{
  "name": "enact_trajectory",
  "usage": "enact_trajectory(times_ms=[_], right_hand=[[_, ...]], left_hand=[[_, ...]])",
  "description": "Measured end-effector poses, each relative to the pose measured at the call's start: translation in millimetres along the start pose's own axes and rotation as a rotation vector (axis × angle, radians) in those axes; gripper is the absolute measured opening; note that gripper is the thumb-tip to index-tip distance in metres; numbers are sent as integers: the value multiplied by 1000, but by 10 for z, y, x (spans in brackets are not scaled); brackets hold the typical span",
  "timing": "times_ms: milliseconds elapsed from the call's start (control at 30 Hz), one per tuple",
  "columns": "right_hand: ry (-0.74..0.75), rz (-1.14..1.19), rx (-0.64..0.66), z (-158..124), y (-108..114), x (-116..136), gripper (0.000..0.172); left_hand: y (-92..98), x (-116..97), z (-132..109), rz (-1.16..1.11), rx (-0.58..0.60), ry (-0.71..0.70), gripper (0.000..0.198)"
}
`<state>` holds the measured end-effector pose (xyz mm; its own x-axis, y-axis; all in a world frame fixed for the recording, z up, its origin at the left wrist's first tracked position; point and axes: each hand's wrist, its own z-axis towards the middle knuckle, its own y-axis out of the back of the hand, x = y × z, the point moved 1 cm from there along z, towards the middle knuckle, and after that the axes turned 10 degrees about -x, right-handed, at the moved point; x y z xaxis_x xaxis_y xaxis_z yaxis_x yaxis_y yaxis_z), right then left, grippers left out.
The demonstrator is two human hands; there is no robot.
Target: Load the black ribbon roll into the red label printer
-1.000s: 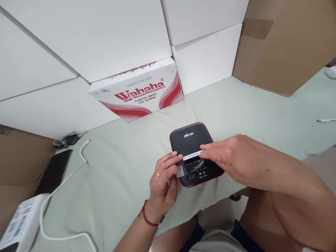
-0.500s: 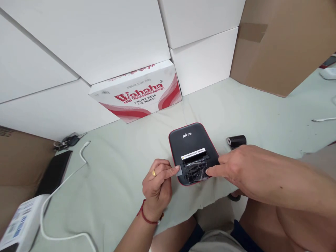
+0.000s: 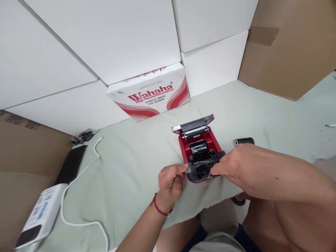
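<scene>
A small black and red label printer (image 3: 184, 149) stands on the cloth in front of me, its lid (image 3: 195, 123) raised at the far end. Inside lies a roll of shiny black ribbon (image 3: 198, 148), and clear film covers part of the near section. My left hand (image 3: 170, 180) is curled at the left side, its thumb pressed on the grey latch (image 3: 188, 168). On the opposite side, my right hand (image 3: 235, 168) grips the right edge, with some of its fingers hidden. Just beyond that hand lies a loose black ribbon roll (image 3: 244, 141).
Behind the printer stand a Wahaba-lettered water carton (image 3: 149, 96) and stacked white boxes (image 3: 215, 63). A brown carton (image 3: 291, 52) is at the right. To the left lie keys (image 3: 85, 136), a black phone-like slab (image 3: 70, 164), a white cable (image 3: 76, 176) and a white device (image 3: 43, 210).
The printer's lid has swung up and away from me, exposing the red interior and the ribbon roll. Both hands stay at the printer's sides. The whole view has shifted slightly.
</scene>
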<state>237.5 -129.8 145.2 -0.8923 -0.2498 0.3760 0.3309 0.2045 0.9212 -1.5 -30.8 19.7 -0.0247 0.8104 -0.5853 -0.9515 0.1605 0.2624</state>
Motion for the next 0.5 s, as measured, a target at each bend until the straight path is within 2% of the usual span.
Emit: enact_trajectory(times_ms=[100,200,267,333,500], right_hand=[[27,99,-18,151,63,-12,29],[11,173,-182,401,38,-84,37],[-57,102,-274,567,-30,-136,37],[-136,-41,-255,689,-101,-155,35],[-218,-231,-67,813,-119,-46,31]], left_hand=[[2,14,-25,-5,18,37,35],[2,10,-46,6,30,22,36],[-7,-5,-56,46,27,-4,37],[-22,-23,-56,103,17,-10,40],[-60,-18,-11,218,-5,97,39]])
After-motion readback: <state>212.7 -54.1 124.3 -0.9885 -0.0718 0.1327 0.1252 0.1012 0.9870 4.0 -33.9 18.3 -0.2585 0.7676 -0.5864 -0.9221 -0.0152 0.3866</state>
